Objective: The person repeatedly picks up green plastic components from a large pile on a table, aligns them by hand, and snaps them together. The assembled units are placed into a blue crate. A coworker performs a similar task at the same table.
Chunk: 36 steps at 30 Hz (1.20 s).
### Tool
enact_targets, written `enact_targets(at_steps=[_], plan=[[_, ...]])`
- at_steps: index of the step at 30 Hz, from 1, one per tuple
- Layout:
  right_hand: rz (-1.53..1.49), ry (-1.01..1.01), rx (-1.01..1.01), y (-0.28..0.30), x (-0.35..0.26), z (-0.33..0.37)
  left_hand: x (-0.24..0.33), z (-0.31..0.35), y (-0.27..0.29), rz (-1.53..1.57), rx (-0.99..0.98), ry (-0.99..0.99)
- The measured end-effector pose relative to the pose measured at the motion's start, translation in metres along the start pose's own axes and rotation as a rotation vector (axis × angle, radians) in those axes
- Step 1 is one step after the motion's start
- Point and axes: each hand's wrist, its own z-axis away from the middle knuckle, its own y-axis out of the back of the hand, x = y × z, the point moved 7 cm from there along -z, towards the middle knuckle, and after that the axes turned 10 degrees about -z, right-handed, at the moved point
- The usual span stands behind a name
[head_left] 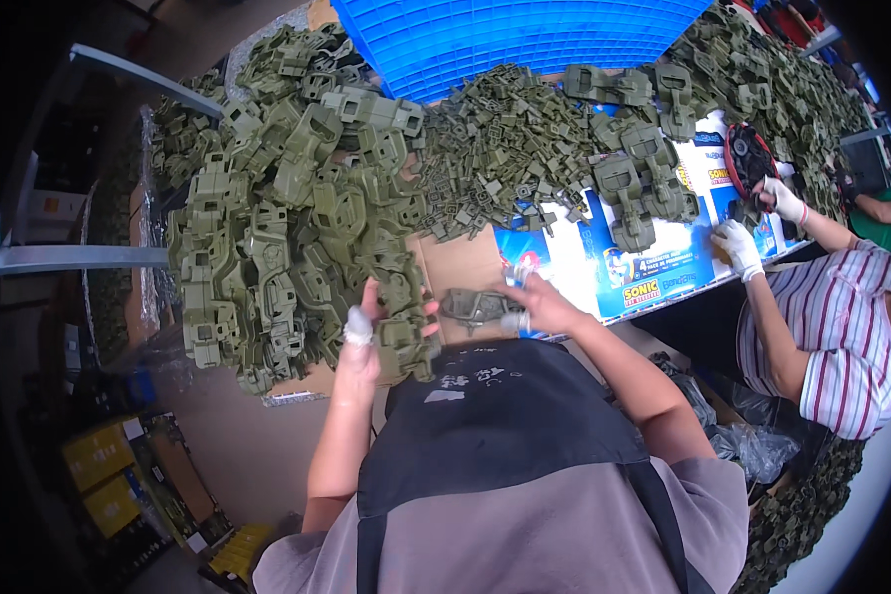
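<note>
My left hand (362, 332), its thumb wrapped in white tape, is at the near right edge of a heap of olive-green moulded plastic parts (292, 208). Its fingers curl round a green plastic part (406, 342), with fingertips showing on the right side. A darker green plastic part (473, 308) lies on the brown cardboard (455, 259) in front of me. At its right end, my right hand (549, 305) holds it between forefinger and thumb, with white wrapping on the digits.
A blue plastic crate (525, 40) stands at the back, behind a pile of small green pieces (510, 144). Larger green parts (643, 183) rest on printed sheets (653, 262). At right, a co-worker's gloved hands (741, 249) work beside a red-rimmed round object (747, 163). A metal frame (79, 259) stands left.
</note>
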Motion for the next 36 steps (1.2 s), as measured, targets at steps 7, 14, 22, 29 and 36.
enact_targets(at_steps=[7, 14, 22, 29, 36], plan=[[0.522, -0.184, 0.065, 0.042, 0.068, -0.043, -0.021, -0.018, 0.019, -0.354, 0.186, 0.106], [-0.645, -0.272, 0.229, 0.064, -0.013, -0.045, -0.007, -0.022, 0.005, -0.695, 0.227, 0.164], [-0.430, -0.261, 0.023, 0.065, -0.085, -0.055, -0.025, -0.033, -0.005, -0.841, 0.072, 0.213], [-0.207, -0.056, 0.048, 0.079, -0.102, -0.060, -0.026, -0.034, -0.006, -0.799, 0.010, 0.206], [-0.724, -0.542, 0.062, 0.064, -0.092, -0.059, -0.024, -0.032, -0.007, -0.890, 0.004, 0.150]])
